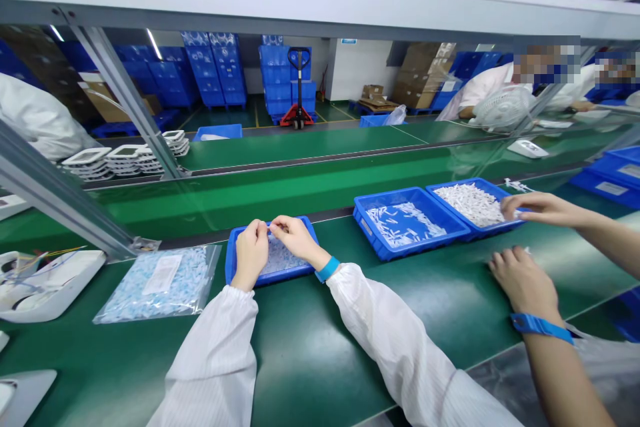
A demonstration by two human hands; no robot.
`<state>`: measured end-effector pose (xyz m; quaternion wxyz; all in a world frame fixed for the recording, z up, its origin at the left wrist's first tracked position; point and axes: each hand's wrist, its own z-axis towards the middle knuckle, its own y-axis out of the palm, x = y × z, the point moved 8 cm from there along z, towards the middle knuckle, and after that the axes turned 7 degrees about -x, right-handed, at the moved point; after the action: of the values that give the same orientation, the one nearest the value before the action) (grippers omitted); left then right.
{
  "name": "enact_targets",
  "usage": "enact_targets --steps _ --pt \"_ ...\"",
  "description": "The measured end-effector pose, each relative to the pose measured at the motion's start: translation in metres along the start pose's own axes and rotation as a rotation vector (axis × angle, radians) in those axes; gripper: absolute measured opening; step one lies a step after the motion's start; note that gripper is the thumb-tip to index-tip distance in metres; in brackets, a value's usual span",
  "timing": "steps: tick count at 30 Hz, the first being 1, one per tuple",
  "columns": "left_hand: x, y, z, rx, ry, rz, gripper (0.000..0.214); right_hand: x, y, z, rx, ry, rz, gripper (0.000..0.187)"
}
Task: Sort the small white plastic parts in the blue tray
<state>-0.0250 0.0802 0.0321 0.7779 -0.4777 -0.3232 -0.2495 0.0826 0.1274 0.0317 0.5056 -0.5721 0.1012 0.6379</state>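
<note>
My left hand (251,250) and my right hand (295,239) meet above a blue tray (287,275) of small pale, clear-looking parts (280,255). Both hands have thumb and fingers pinched together, close to each other. Whatever sits between the fingertips is too small to make out. A blue band circles my right wrist, below a white sleeve. Left of the tray lies a clear plastic bag (193,280) full of light-blue small pieces, with a white label on it.
To the right, one blue tray (383,250) has scattered white strips and another (447,181) holds many small white parts. A co-worker's hands (530,280) work beside it. White housings (55,287) with wires stand at far left. A metal post (133,100) rises behind the bag.
</note>
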Motion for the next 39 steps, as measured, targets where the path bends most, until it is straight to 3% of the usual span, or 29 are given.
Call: enact_targets --steps 5,28,35,39 --pt "0.001 -0.002 -0.001 0.010 -0.014 0.033 0.035 -0.004 -0.001 -0.001 -0.007 -0.018 -0.081 0.031" --pt "0.007 0.008 0.004 -0.108 0.080 0.021 0.031 0.004 -0.001 -0.002 0.014 0.008 -0.202 0.024" --pt "0.008 0.011 0.004 -0.161 0.089 -0.031 0.033 0.004 0.001 -0.001 0.009 0.010 -0.136 0.026" --pt "0.004 0.009 0.003 -0.100 0.053 -0.144 0.035 0.004 -0.003 -0.001 0.066 -0.001 -0.040 0.029"
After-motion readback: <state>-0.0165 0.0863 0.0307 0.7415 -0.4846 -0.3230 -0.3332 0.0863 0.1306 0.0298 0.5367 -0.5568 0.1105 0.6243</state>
